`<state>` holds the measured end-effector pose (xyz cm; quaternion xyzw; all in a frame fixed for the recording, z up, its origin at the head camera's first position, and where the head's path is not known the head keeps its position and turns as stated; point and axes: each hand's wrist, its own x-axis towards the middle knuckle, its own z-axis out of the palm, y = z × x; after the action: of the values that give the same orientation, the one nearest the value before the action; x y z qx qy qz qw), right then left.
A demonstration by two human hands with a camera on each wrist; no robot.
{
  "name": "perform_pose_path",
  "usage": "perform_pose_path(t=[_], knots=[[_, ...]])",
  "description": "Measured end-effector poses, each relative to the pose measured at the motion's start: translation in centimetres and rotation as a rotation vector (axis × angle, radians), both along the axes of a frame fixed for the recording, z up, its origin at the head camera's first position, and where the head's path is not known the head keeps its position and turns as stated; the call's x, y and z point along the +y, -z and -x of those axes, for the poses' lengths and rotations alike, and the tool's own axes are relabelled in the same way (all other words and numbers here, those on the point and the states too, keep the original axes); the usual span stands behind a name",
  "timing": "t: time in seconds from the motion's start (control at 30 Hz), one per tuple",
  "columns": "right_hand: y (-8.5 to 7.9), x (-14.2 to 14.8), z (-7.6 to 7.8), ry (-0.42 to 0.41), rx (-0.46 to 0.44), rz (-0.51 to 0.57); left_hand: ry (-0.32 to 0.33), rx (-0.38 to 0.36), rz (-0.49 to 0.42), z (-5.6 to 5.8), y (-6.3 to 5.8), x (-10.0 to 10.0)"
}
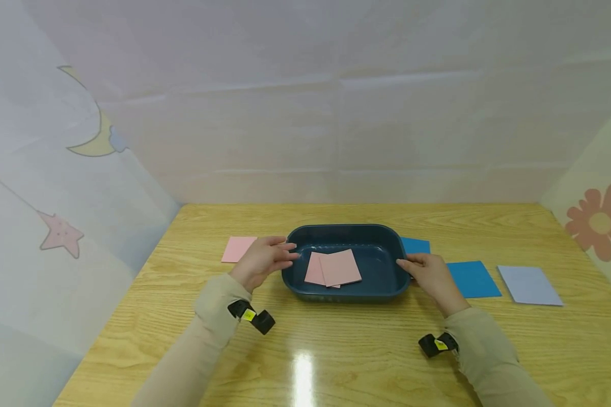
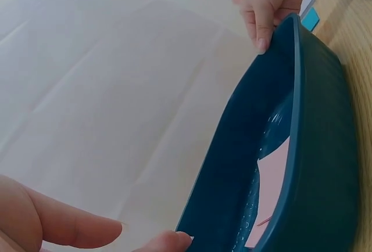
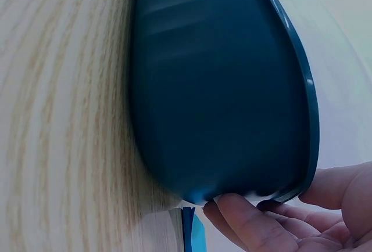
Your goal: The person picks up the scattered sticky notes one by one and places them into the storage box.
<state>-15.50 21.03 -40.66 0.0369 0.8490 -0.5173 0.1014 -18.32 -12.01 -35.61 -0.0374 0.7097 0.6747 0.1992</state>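
A dark teal rectangular plastic tub with rounded corners stands in the middle of the table. Inside it, left of centre, two pink square sheets overlap. At the tub's right end my right hand grips the rim, thumb on top and fingers against the outer wall. My left hand is at the left end, its fingers extended over the rim and spread apart. In the left wrist view, a gap shows between the left thumb and fingertips beside the rim.
Another pink square lies left of the tub, partly behind the left hand. To the right are a blue square, a second blue one partly hidden by the tub, and a pale lilac square. A pale sheet wall closes off the back.
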Motion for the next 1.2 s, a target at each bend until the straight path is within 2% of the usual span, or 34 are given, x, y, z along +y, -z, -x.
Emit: perform_pose_path(t=[0.17, 0.53, 0.93, 1.2], knots=[[-0.1, 0.0, -0.1, 0.003, -0.005, 0.004, -0.005, 0.013, -0.011, -0.3, -0.1, -0.7], [0.1, 0.0, 0.0, 0.001, 0.004, 0.017, -0.076, 0.009, -0.027, -0.5, -0.4, -2.2], [0.1, 0.0, 0.0, 0.003, -0.002, 0.025, -0.059, 0.044, -0.033, -0.6, -0.7, -3.2], [0.2, 0.0, -0.1, 0.011, -0.007, 0.030, -0.082, 0.035, -0.012, -0.7, -0.5, -3.6]])
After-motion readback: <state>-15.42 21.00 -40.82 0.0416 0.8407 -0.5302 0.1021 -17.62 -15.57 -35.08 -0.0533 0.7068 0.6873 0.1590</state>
